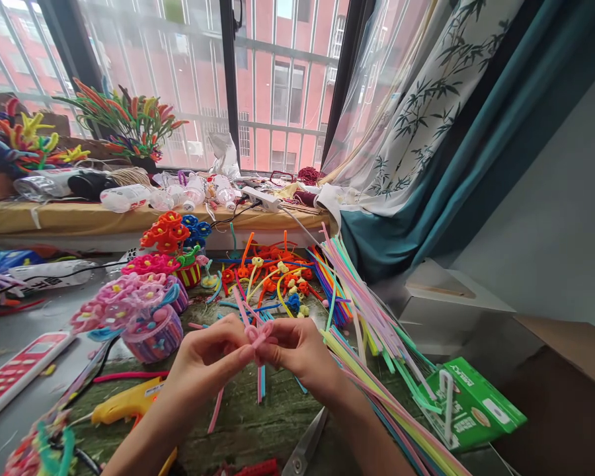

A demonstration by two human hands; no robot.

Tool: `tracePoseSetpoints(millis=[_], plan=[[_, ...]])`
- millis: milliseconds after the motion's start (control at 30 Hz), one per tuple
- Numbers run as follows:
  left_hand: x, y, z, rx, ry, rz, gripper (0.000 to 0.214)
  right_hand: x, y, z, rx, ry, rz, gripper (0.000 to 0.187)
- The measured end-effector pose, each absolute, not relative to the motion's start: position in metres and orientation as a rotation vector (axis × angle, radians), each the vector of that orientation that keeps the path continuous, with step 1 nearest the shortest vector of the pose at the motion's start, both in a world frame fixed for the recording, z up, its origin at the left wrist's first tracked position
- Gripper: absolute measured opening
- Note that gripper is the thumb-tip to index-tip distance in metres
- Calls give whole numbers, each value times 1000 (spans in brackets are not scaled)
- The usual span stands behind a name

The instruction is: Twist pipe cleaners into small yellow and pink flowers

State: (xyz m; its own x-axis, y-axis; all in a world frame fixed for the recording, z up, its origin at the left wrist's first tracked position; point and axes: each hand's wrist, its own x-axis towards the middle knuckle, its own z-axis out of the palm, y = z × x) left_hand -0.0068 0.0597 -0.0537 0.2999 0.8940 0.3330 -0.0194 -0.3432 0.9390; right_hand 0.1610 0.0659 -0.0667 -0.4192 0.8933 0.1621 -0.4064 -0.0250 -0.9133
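Note:
Between my two hands a pink pipe cleaner point(258, 334) is bent into small loops, held above the table. My left hand point(213, 350) pinches it from the left with thumb and forefinger. From the right, my right hand point(297, 354) grips the same looped piece with closed fingertips. A straight pink end rises from the loops toward the upper left. Below the hands, cut pink and blue pipe cleaner pieces point(261, 383) lie on the dark green tabletop point(238, 423). Part of the looped piece is hidden by my fingers.
Left lie a yellow glue gun point(123, 400) and a pot of pink-purple pipe cleaner flowers point(153, 330). Scissors point(305, 446) lie at the front. Long pipe cleaner bundles point(371, 311) stretch along the right, beside a green box point(480, 403). Bottles point(126, 197) line the sill.

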Motion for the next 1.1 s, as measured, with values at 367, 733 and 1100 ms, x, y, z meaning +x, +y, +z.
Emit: tracePoseSetpoints(millis=[367, 733, 1100], plan=[[-9, 57, -47, 1725, 908, 1103, 24, 165, 69, -72, -578, -1197, 1632, 28], [-10, 57, -48, 1725, 948, 1116, 26, 160, 67, -73, -609, -1079, 1645, 25], [-5, 60, -50, 1680, 1078, 1079, 26, 162, 67, -70, -607, -1139, 1514, 32]])
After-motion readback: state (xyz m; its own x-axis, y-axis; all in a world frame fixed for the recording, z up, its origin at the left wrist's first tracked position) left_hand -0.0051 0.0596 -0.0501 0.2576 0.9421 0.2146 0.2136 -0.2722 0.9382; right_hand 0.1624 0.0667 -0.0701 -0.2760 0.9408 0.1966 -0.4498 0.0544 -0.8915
